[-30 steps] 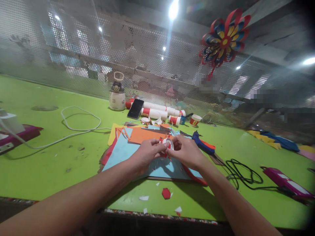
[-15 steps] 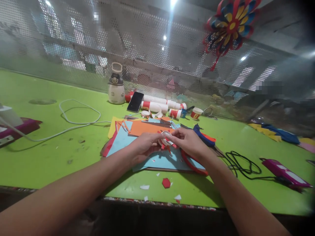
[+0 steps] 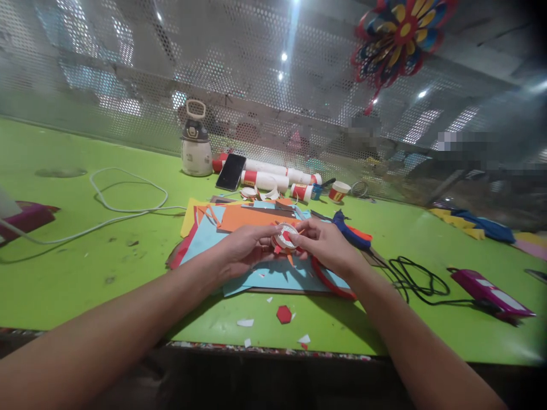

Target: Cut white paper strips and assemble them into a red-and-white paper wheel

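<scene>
Between my hands is a small round white paper-cup piece [image 3: 289, 236] with red and orange paper points around its rim and red in its middle. My left hand [image 3: 252, 246] grips it from the left side, thumb on the rim. From the right, my right hand [image 3: 321, 242] pinches it, with thumb and finger at its face. Beneath my hands lie light blue paper [image 3: 205, 242] and an orange sheet [image 3: 239, 218]. A red curved handle or strip [image 3: 329, 282] lies partly under my right forearm.
Behind the paper are stacked paper cups [image 3: 265, 180], a phone [image 3: 231, 172] and a bottle [image 3: 196, 151]. A red hexagon [image 3: 284, 314] and white scraps lie near the front edge. Cables run to a purple power strip [image 3: 491, 291] at right; a white cable [image 3: 128, 213] loops at left.
The round piece has tipped so that its flat face with the red middle shows. My right thumb has moved onto that face. The whole view has shifted slightly.
</scene>
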`<state>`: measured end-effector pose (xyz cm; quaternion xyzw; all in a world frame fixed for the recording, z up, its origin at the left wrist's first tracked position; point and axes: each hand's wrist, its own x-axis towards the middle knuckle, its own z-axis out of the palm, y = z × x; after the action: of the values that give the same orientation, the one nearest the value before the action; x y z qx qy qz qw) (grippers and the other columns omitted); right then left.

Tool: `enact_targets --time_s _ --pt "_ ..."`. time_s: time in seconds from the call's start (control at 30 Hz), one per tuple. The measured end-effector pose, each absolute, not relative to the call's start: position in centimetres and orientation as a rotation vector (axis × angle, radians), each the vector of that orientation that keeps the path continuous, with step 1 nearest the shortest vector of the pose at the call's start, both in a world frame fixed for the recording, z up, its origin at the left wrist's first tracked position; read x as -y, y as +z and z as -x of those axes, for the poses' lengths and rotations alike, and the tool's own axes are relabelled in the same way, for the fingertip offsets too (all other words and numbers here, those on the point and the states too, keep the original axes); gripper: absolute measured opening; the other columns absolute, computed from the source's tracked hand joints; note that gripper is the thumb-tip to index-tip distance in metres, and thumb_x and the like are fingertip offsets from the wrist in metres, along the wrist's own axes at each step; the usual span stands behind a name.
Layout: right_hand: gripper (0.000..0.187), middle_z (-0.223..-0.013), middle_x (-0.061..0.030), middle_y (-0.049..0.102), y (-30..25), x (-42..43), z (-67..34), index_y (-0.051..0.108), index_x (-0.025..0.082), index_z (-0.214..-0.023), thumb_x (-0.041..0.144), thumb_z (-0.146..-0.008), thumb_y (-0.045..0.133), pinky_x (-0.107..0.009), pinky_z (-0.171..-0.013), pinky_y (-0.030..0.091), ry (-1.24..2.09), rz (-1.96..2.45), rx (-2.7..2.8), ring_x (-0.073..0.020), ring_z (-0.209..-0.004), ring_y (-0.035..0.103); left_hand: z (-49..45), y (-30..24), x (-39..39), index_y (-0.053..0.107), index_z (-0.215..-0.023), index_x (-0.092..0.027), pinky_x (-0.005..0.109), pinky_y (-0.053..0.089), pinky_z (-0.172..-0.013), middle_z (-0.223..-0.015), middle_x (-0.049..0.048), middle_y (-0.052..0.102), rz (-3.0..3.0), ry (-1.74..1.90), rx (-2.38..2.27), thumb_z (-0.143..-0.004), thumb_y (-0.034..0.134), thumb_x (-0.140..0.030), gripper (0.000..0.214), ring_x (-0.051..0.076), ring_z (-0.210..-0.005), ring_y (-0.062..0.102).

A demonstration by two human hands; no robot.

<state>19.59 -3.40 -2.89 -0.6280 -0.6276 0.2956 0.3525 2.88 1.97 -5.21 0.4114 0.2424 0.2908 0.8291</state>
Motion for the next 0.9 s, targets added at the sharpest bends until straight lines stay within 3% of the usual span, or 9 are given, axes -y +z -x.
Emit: enact_targets --time_s 0.17,0.37,0.53,0.9 --pt "0.016 -0.066 -0.0033 0.064 -2.8 3.6 -19.5 0.054 0.018 -0.080 0.034 -0.082 0.057 -0.029 -0.051 0.050 0.710 1.672 1.620 -0.0146 -0.053 0.059 -2.8 -5.1 -2.0 0.067 -0.090 -0.007 0.030 0.053 -0.075 -0.092 0.0148 0.067 -0.865 0.590 -0.520 -0.079 0.059 -0.019 0.018 0.017 -0.078 0.063" --pt "0.012 -0.076 -0.0044 0.059 -2.1 4.9 -18.5 0.058 0.018 -0.076 0.029 -0.078 0.063 -0.032 -0.065 0.045 0.008 1.573 1.865 -0.0185 -0.072 0.054 -2.8 -5.2 -1.9 0.067 -0.087 -0.008 0.031 0.053 -0.075 -0.081 0.0105 0.065 -0.866 0.586 -0.507 -0.079 0.059 -0.018 0.015 0.016 -0.075 0.061" --pt "0.008 -0.078 -0.0056 0.055 -2.3 5.1 -17.8 0.058 0.016 -0.075 0.022 -0.080 0.062 -0.034 -0.073 0.043 -0.147 1.482 2.049 -0.0209 -0.080 0.051 -2.8 -5.8 -1.9 0.065 -0.072 -0.008 0.033 0.050 -0.078 -0.071 0.0076 0.060 -0.958 0.599 -0.461 -0.076 0.062 -0.023 0.016 0.016 -0.073 0.058" --pt "0.008 -0.078 -0.0039 0.058 -1.2 4.8 -19.0 0.060 0.017 -0.076 0.018 -0.082 0.055 -0.032 -0.071 0.042 0.107 1.419 1.925 -0.0174 -0.075 0.052 -3.0 -5.4 -1.1 0.063 -0.071 -0.010 0.032 0.048 -0.066 -0.066 0.0039 0.058 -1.198 0.537 -0.494 -0.074 0.063 -0.035 0.025 0.012 -0.058 0.054"
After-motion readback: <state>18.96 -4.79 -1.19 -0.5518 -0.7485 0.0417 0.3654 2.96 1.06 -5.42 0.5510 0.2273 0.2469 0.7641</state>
